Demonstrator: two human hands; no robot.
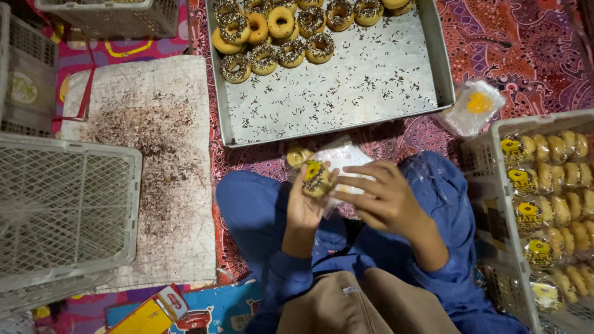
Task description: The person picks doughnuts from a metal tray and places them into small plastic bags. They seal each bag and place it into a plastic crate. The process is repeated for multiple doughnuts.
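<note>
A sprinkled doughnut point(316, 178) is gripped upright by the left hand point(304, 204); a clear plastic bag point(344, 162) is pinched by the curled right hand point(382, 199) beside it.

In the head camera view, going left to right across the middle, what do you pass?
White plastic crate → stained white cloth → left hand holding a sprinkled doughnut → right hand on a clear wrapper → crate of packed doughnuts.
</note>
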